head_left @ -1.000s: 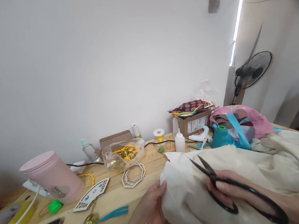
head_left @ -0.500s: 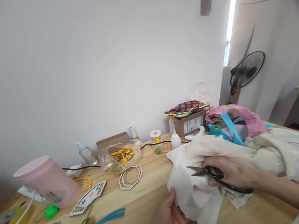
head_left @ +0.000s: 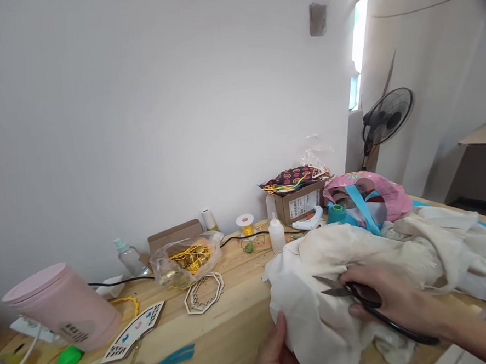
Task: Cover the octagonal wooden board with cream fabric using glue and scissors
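Observation:
White cloth (head_left: 312, 315) lies bunched across the right side of the table, its near part lifted by my left hand (head_left: 273, 350). The left thumb presses on the cloth's left edge, with the other fingers behind it. In my right hand (head_left: 394, 296) is a pair of black-handled scissors (head_left: 336, 289), held over the cloth with the blades parted and pointing left. Whether the blades touch the cloth I cannot tell.
Behind the cloth stand a white squeeze bottle (head_left: 276, 235), a glue gun (head_left: 309, 221), a cardboard box (head_left: 300, 203) and a pink bag (head_left: 392, 195). Leftward are a wooden octagonal frame (head_left: 204, 294), a fan-shaped piece (head_left: 132, 331) and a pink cup (head_left: 65, 308).
The camera view has turned slightly right, so the table things sit further left. My right hand and the scissors have moved a little right and down in view; both hands keep their holds.

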`<state>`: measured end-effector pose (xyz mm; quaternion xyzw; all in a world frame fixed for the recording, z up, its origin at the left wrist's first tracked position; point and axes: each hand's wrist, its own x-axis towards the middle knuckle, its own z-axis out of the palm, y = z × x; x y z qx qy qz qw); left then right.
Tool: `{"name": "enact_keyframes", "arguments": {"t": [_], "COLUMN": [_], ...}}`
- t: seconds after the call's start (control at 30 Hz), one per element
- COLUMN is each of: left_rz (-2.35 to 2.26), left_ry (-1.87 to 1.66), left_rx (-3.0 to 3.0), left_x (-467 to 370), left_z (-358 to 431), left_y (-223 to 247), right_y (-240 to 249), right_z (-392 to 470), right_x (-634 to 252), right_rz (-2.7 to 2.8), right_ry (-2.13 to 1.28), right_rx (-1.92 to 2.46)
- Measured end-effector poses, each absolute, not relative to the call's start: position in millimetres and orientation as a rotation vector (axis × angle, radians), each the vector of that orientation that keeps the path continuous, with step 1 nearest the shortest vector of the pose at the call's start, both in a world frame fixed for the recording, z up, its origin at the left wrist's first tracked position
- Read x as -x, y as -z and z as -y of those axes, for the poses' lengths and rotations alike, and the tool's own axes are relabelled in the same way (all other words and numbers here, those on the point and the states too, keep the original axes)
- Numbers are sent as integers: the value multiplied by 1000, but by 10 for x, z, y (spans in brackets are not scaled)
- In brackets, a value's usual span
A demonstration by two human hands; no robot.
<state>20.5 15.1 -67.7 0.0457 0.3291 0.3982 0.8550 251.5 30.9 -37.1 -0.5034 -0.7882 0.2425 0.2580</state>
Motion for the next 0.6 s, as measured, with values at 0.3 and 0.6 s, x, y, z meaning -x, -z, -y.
{"name": "enact_keyframes", "arguments": {"t": [0.3,0.6], "left_rz": [-986,-1016], "left_ry": [-1146,-1136], "left_rx": [-32,-131], "left_x": [-296,-334], "left_z": [-87,-49], "left_y": [619,446], "right_y": [286,174], "right_z": [-588,-178], "right_x": [-2574,-2842], "right_rz": [2397,2041], "right_ry": [-436,-663], "right_rx": [1384,1376]}}
